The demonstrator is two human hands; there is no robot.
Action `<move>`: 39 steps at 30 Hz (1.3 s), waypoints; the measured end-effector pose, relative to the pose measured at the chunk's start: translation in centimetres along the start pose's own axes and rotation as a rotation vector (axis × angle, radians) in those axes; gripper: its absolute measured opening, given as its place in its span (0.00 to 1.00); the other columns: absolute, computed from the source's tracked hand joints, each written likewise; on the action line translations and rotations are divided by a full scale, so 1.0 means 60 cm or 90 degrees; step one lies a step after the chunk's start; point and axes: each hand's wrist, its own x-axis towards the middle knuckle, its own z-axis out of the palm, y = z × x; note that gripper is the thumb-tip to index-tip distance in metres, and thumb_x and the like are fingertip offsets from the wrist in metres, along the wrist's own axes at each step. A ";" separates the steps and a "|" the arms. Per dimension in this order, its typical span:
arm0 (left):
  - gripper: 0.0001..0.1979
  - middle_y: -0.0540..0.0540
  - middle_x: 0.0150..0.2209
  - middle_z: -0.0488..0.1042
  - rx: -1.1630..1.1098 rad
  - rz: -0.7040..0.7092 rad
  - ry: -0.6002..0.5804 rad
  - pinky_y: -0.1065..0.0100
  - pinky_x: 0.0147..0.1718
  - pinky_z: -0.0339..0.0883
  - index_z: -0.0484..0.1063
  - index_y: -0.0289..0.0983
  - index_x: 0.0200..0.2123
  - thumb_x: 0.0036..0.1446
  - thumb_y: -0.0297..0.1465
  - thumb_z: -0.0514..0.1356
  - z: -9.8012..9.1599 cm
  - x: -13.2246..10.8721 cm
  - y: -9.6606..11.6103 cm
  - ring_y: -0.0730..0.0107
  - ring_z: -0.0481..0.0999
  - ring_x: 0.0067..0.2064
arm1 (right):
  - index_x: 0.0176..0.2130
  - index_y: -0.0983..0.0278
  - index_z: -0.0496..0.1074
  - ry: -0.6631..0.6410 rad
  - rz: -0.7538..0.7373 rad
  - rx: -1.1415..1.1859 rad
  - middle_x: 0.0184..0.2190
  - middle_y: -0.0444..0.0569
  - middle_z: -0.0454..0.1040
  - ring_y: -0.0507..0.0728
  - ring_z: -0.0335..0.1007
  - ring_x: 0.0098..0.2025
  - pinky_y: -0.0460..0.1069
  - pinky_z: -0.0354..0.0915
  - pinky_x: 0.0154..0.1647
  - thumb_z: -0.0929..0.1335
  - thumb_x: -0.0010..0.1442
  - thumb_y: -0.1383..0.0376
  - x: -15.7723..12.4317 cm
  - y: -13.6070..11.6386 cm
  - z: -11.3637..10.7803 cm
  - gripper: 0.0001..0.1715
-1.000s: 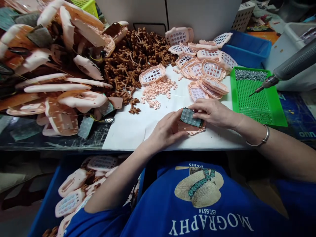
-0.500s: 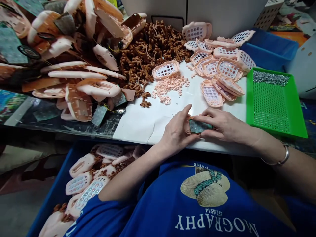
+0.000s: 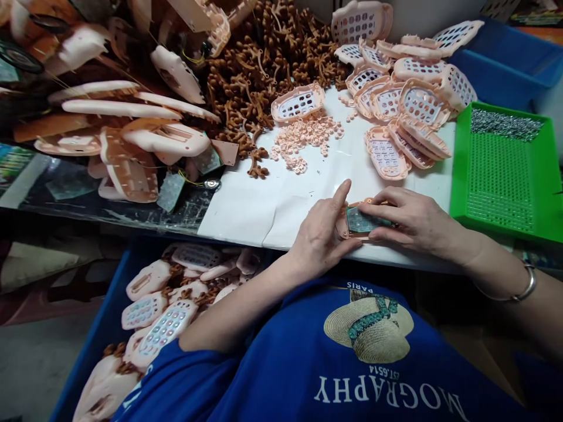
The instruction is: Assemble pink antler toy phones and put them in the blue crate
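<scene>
A small pink plastic shell (image 3: 347,225) with a green circuit board (image 3: 363,220) set in it lies on the white sheet (image 3: 246,205) near the table's front edge. My left hand (image 3: 321,231) grips its left side, index finger stretched out above it. My right hand (image 3: 411,220) closes over the right side, fingertips pressing on the board. A silver bangle (image 3: 521,287) sits on my right wrist.
Pink keypad shells (image 3: 396,99) are heaped at the back right, small pink rings (image 3: 305,138) and brown rubber pieces (image 3: 264,64) in the middle, larger pink housings (image 3: 132,135) at left. A green screw tray (image 3: 505,170) stands at right. A blue bin (image 3: 105,328) with shells sits under the table.
The view has dropped and swung left, and the electric screwdriver at right has gone out of sight. Both hands stay on the shell and board; my left index finger has lifted and straightened.
</scene>
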 end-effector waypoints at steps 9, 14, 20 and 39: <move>0.47 0.38 0.49 0.73 0.005 0.000 0.004 0.59 0.48 0.69 0.42 0.37 0.72 0.58 0.43 0.65 -0.001 0.000 0.002 0.59 0.73 0.48 | 0.55 0.64 0.74 -0.050 0.016 0.067 0.44 0.58 0.73 0.62 0.73 0.42 0.55 0.69 0.42 0.65 0.66 0.52 0.002 0.007 -0.007 0.25; 0.47 0.39 0.49 0.72 0.003 0.000 0.000 0.59 0.49 0.69 0.41 0.39 0.72 0.59 0.44 0.64 0.001 -0.001 0.000 0.59 0.72 0.48 | 0.54 0.61 0.74 -0.066 0.006 0.065 0.44 0.57 0.73 0.61 0.72 0.42 0.55 0.68 0.41 0.64 0.67 0.51 0.002 0.012 -0.005 0.25; 0.47 0.39 0.50 0.72 0.011 -0.012 -0.017 0.58 0.49 0.69 0.40 0.39 0.72 0.59 0.42 0.64 -0.001 -0.001 -0.002 0.59 0.72 0.49 | 0.54 0.59 0.74 -0.091 0.024 0.061 0.44 0.56 0.71 0.60 0.71 0.42 0.55 0.69 0.41 0.63 0.67 0.50 0.004 0.010 -0.006 0.25; 0.12 0.31 0.60 0.65 0.209 0.167 -0.076 0.47 0.53 0.70 0.73 0.36 0.47 0.63 0.35 0.60 0.021 0.029 0.017 0.49 0.68 0.59 | 0.54 0.63 0.71 0.028 0.027 0.073 0.47 0.55 0.73 0.58 0.72 0.48 0.55 0.72 0.49 0.65 0.67 0.63 -0.005 -0.022 -0.018 0.17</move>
